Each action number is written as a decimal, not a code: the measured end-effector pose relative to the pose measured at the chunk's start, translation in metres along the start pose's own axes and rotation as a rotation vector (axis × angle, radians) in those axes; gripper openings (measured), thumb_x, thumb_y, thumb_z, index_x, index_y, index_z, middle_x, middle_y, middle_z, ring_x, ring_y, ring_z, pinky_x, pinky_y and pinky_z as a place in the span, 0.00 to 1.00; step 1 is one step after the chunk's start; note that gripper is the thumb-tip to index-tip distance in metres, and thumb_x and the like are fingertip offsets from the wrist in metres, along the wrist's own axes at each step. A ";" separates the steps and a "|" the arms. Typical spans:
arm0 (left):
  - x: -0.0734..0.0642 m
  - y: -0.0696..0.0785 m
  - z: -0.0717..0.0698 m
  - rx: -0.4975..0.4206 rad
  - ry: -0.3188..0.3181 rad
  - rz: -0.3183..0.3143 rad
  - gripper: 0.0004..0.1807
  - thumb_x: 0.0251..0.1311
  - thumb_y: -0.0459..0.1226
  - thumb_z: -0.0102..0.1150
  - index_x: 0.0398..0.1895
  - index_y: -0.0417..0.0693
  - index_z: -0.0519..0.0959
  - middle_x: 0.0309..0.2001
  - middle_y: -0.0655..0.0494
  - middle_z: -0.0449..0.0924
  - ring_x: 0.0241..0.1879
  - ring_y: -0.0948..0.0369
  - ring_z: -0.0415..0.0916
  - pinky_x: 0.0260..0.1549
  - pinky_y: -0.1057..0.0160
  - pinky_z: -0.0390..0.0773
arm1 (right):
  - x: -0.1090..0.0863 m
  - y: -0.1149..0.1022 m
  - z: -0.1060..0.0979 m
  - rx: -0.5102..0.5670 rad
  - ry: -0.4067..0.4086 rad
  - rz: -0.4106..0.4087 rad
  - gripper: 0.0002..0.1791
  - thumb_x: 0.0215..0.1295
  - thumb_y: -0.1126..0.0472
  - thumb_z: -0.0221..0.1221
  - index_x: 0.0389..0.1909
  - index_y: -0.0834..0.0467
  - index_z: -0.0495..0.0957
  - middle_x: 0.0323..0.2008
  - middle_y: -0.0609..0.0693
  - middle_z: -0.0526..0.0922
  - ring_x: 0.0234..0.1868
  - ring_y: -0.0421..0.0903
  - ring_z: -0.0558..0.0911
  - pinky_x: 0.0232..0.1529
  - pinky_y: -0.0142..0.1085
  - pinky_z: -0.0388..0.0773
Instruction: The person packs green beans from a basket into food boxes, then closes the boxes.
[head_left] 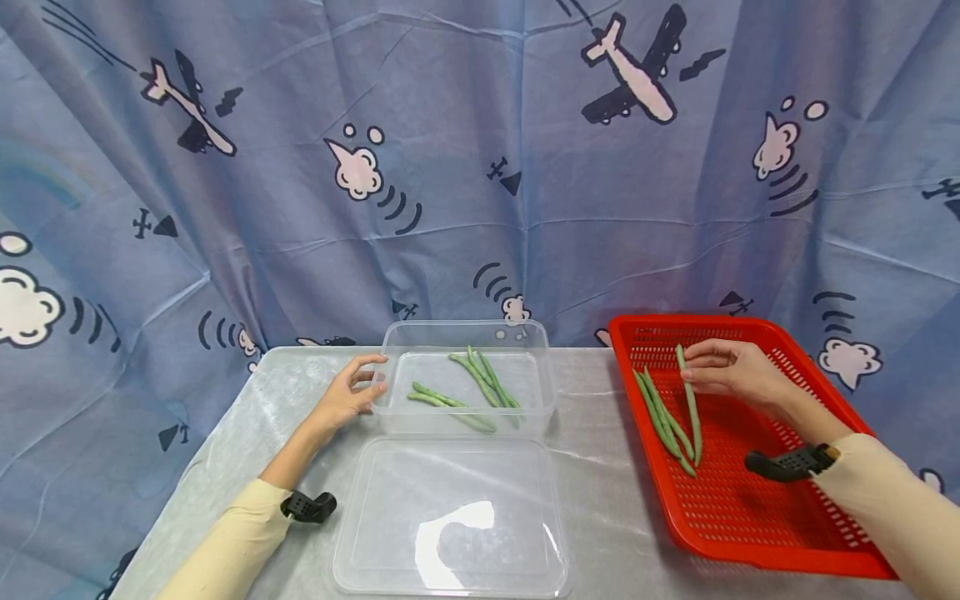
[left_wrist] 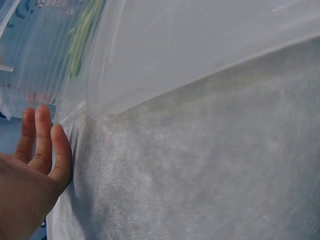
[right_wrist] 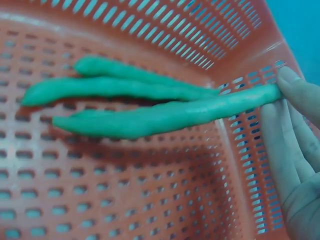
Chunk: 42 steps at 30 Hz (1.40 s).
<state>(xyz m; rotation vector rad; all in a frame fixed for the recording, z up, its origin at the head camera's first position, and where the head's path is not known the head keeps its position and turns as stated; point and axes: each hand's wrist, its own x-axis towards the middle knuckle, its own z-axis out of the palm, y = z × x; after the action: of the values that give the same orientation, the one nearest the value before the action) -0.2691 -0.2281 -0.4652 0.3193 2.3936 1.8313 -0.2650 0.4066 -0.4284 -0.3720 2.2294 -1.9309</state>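
My right hand [head_left: 731, 375] pinches one green bean [head_left: 691, 408] by its far end, over the red basket [head_left: 750, 550]. Beside it, a couple more green beans [head_left: 660, 421] lie on the basket's left side; the right wrist view shows the pinched bean [right_wrist: 150, 119] between thumb and fingers. My left hand [head_left: 348, 396] is at the left wall of a clear plastic box [head_left: 465, 425], fingers spread and loosely bent; whether they touch it I cannot tell. Several green beans [head_left: 483, 379] lie inside the box. In the left wrist view the left hand [left_wrist: 37, 165] holds nothing.
A clear plastic lid [head_left: 450, 517] lies flat on the grey cloth-covered table [head_left: 600, 483], just in front of the box. Behind the table hangs a blue curtain [head_left: 450, 167] printed with planes and clouds. The basket's raised rim stands to the right of the box.
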 end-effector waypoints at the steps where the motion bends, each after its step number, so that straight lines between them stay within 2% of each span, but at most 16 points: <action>1: 0.000 0.000 0.000 -0.004 0.000 0.000 0.28 0.71 0.32 0.60 0.72 0.42 0.66 0.66 0.27 0.64 0.58 0.40 0.68 0.35 0.58 0.78 | 0.001 -0.002 0.000 0.017 0.001 -0.003 0.15 0.67 0.80 0.59 0.53 0.70 0.77 0.42 0.58 0.87 0.42 0.52 0.88 0.41 0.47 0.83; 12: 0.000 -0.004 0.001 0.005 0.012 0.016 0.26 0.71 0.33 0.61 0.70 0.46 0.68 0.64 0.30 0.66 0.56 0.44 0.71 0.35 0.59 0.79 | 0.013 -0.035 0.014 0.148 0.014 -0.022 0.15 0.68 0.79 0.58 0.53 0.67 0.79 0.41 0.55 0.88 0.41 0.48 0.87 0.42 0.45 0.83; 19: 0.003 -0.004 0.000 0.008 0.016 0.032 0.25 0.71 0.31 0.61 0.69 0.44 0.69 0.63 0.31 0.67 0.50 0.46 0.76 0.33 0.60 0.78 | 0.026 -0.053 0.017 0.139 0.059 -0.030 0.15 0.69 0.76 0.60 0.54 0.64 0.80 0.42 0.52 0.87 0.42 0.46 0.86 0.43 0.44 0.83; 25: 0.002 -0.003 -0.002 0.018 0.004 0.031 0.27 0.71 0.31 0.61 0.70 0.41 0.68 0.64 0.30 0.66 0.52 0.45 0.76 0.33 0.60 0.77 | 0.038 -0.061 0.027 0.179 0.097 -0.014 0.13 0.69 0.75 0.61 0.52 0.62 0.81 0.41 0.52 0.87 0.42 0.46 0.86 0.44 0.44 0.83; 29: 0.001 -0.002 -0.002 0.011 -0.002 0.035 0.28 0.71 0.31 0.61 0.71 0.39 0.66 0.65 0.29 0.64 0.53 0.45 0.75 0.33 0.59 0.77 | 0.044 -0.064 0.035 0.164 0.141 -0.001 0.12 0.68 0.73 0.63 0.49 0.60 0.83 0.39 0.51 0.87 0.41 0.45 0.86 0.43 0.43 0.83; 33: 0.002 -0.001 -0.001 0.014 0.002 0.030 0.28 0.71 0.30 0.60 0.71 0.39 0.66 0.66 0.29 0.64 0.53 0.44 0.75 0.33 0.60 0.77 | 0.048 -0.067 0.041 0.206 0.123 -0.019 0.11 0.68 0.74 0.63 0.49 0.61 0.82 0.39 0.51 0.87 0.40 0.45 0.86 0.42 0.42 0.83; 38: 0.001 -0.001 -0.002 0.027 -0.002 0.032 0.28 0.71 0.33 0.62 0.71 0.41 0.68 0.66 0.30 0.64 0.55 0.41 0.74 0.35 0.59 0.77 | 0.054 -0.074 0.051 0.156 0.156 -0.007 0.11 0.67 0.71 0.66 0.48 0.60 0.82 0.39 0.51 0.87 0.41 0.46 0.86 0.42 0.41 0.83; 42: 0.001 -0.002 -0.001 0.040 -0.008 0.032 0.28 0.71 0.34 0.63 0.71 0.43 0.68 0.67 0.29 0.64 0.57 0.38 0.72 0.37 0.57 0.77 | 0.059 -0.080 0.057 0.171 0.124 -0.011 0.11 0.67 0.71 0.65 0.49 0.61 0.81 0.40 0.51 0.87 0.41 0.46 0.86 0.43 0.41 0.83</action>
<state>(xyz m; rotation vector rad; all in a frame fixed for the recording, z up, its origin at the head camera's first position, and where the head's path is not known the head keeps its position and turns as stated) -0.2705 -0.2296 -0.4665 0.3702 2.4362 1.7940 -0.2989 0.3247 -0.3555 -0.2474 2.1158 -2.1863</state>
